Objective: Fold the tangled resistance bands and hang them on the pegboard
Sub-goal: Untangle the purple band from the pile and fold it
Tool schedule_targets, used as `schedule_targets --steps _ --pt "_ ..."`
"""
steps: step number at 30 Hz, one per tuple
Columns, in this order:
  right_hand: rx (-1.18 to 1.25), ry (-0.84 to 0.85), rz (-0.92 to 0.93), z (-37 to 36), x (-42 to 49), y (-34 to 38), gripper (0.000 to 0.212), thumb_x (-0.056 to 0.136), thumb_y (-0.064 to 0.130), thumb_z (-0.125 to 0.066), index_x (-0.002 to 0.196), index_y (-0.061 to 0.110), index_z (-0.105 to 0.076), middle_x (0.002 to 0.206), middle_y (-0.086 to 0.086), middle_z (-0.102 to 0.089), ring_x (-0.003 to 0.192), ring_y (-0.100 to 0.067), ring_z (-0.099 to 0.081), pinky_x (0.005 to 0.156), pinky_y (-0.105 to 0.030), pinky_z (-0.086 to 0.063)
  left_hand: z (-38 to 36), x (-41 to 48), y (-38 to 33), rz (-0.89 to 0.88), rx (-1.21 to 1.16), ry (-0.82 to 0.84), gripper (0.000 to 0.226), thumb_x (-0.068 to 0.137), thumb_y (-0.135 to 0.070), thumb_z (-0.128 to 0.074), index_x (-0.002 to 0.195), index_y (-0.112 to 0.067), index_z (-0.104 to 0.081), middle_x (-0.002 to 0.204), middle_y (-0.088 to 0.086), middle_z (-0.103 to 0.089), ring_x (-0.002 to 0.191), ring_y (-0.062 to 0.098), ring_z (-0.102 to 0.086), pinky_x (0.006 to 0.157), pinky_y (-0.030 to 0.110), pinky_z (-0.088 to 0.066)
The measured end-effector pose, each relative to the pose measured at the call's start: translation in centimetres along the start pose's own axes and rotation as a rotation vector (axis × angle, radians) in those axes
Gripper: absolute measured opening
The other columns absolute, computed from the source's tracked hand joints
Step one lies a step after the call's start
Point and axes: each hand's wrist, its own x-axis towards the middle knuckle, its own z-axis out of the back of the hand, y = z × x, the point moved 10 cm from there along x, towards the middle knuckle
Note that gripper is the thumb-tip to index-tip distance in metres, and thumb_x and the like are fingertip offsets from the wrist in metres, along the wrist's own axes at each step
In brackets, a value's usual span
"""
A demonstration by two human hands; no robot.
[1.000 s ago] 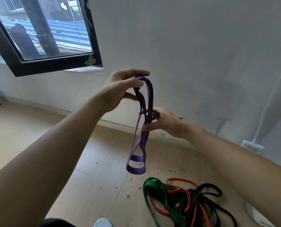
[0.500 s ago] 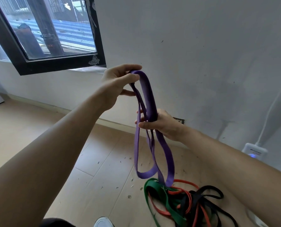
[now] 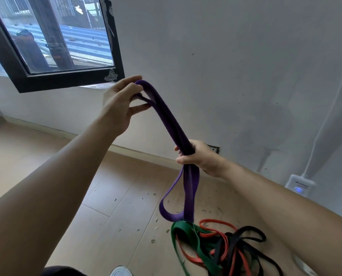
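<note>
Wood floor (image 3: 98, 196), left hand (image 3: 122, 104) pinching purple band (image 3: 172, 124), right hand (image 3: 198, 156) gripping it

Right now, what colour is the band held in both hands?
Purple band, seen in the head view, the only one.

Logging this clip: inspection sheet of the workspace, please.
Surface: wooden floor.
Job's things: purple band held up, doubled; pile of green, red and black bands tangled on floor; pegboard not seen.
Clutter: small flecks scattered on floor.
Hands: left hand pinches band's top fold; right hand grips it lower down.
Cables: white cable runs down wall to white box, blue light on.
Surroundings: white wall, black-framed window, wall socket.
</note>
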Motion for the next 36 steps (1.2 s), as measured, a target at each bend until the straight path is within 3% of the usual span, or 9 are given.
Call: schedule_targets --steps 5,10,16,20,23,26,29,32,36 --pt "0.013 0.021 -0.027 2.2 -0.5 -1.5 0.028 0.077 0.007 -0.081 0.1 0.009 -0.066 0.085 -0.007 -0.062 0.079 -0.02 -0.061 0.076 -0.033 -0.053 3.2 -0.2 2.7 0.059 -0.017 -0.096 0.038 0.09 0.002 -0.057 0.127 0.0 -0.065 0.094 0.008 -0.065 0.084 0.017 -0.063 0.08 0.044 -0.061" --pt "-0.063 0.007 -0.035 3.8 -0.8 -1.8 0.031 0.083 0.017 -0.083 0.111 0.009 -0.072 0.083 -0.008 -0.068 0.075 -0.021 -0.067 0.071 -0.03 -0.056 5.5 -0.7 5.8 0.145 0.06 -0.084 0.034 0.092 0.005 -0.056 0.123 -0.005 -0.067 0.088 0.006 -0.063 0.086 0.018 -0.065 0.081 0.043 -0.062" --pt "-0.241 -0.07 -0.027 5.8 -0.9 -1.8 0.029 0.097 0.04 -0.065 0.1 0.011 -0.065 0.078 -0.003 -0.06 0.071 -0.018 -0.055 0.07 -0.035 -0.045 5.9 -1.7 9.9 0.314 0.371 0.078 0.046 0.087 0.018 -0.052 0.12 -0.009 -0.067 0.102 0.012 -0.062 0.097 0.025 -0.065 0.079 0.032 -0.063" --pt "-0.257 0.051 -0.055 6.1 -1.4 -1.0 0.036 0.084 0.024 -0.083 0.111 0.009 -0.064 0.087 -0.006 -0.063 0.077 -0.018 -0.059 0.073 -0.031 -0.049 5.8 -2.1 11.6 0.359 0.584 0.186 0.035 0.087 0.019 -0.055 0.108 -0.006 -0.065 0.1 0.014 -0.06 0.094 0.027 -0.065 0.079 0.027 -0.062" --pt "-0.216 0.004 -0.038 7.0 -1.6 0.2 0.042 0.078 0.006 -0.085 0.115 0.009 -0.066 0.086 -0.001 -0.066 0.074 -0.008 -0.062 0.071 -0.023 -0.051 6.1 -3.1 13.8 0.442 0.787 0.31 0.026 0.085 0.012 -0.066 0.099 -0.01 -0.066 0.098 0.011 -0.064 0.095 0.027 -0.064 0.08 0.028 -0.054" --pt "-0.131 -0.072 0.035 7.7 -1.6 1.8 0.04 0.075 0.007 -0.087 0.11 0.004 -0.069 0.082 -0.003 -0.067 0.073 -0.012 -0.063 0.068 -0.026 -0.055 4.4 -4.4 16.0 0.473 1.024 0.501 0.023 0.084 -0.003 -0.076 0.101 -0.016 -0.069 0.101 0.005 -0.071 0.099 0.025 -0.067 0.087 0.033 -0.053" --pt "-0.066 -0.087 0.081 7.3 -1.5 3.0 0.036 0.076 0.005 -0.086 0.108 0.0 -0.071 0.078 -0.004 -0.067 0.066 -0.013 -0.061 0.064 -0.029 -0.053 0.7 -4.9 16.6 0.424 1.0 0.578 0.037 0.083 -0.017 -0.081 0.117 -0.019 -0.067 0.116 0.001 -0.07 0.114 0.021 -0.065 0.1 0.04 -0.053" --pt "-0.077 -0.076 0.098 6.5 -1.5 3.6 0.033 0.078 -0.002 -0.082 0.108 -0.006 -0.07 0.073 0.003 -0.068 0.06 -0.003 -0.061 0.056 -0.013 -0.047 -3.6 -4.8 15.2 0.328 0.842 0.585 0.056 0.075 -0.032 -0.084 0.127 -0.025 -0.064 0.127 -0.004 -0.067 0.12 0.018 -0.063 0.101 0.04 -0.053" --pt "-0.112 -0.053 0.115 5.6 -1.5 4.1 0.036 0.079 -0.007 -0.08 0.112 -0.001 -0.07 0.096 -0.012 -0.073 0.085 -0.01 -0.069 0.078 -0.021 -0.053 -7.9 -5.7 13.8 0.257 0.585 0.604 0.063 0.077 -0.023 -0.08 0.136 -0.02 -0.057 0.124 0.004 -0.07 0.114 0.019 -0.068 0.097 0.035 -0.056"
